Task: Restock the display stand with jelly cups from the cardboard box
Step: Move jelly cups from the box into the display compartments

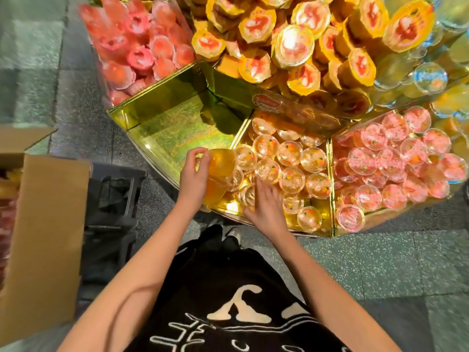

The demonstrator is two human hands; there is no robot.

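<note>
1. Cardboard box — stood open on the floor at the left edge of view, flaps raised. Yellow and red contents showed inside, cropped too hard to identify.
2. Black frame, on the floor between the box and the stand.
3. Display stand, gold foil, tiered and split into compartments. On the far upper tier at left lay pink-wrapped stacks.
4. Left compartment, lower tier, lined in gold foil.
5. Left hand: fingers and thumb curled round 1 stack of orange jelly cups. It held the stack on its side over the divider between the left and middle compartments.
6. Right hand: fingers stretched out and relaxed, gripping nothing. The palm lay flat on the cups in the near-left part of the middle compartment, just beside the held stack.
7. Middle compartment: held loose orange jelly cups, lids up and packed touching one another.
8. Yellow-wrapped stacks, heaped on the far upper tier above the middle compartment.
9. Right compartment: filled with pink jelly cups, lids up, some tilted.
10. Clear yellow cups, piled at the far right of the upper tier.
11. Black shirt with white print — at the near bottom, between the 2 forearms.
</note>
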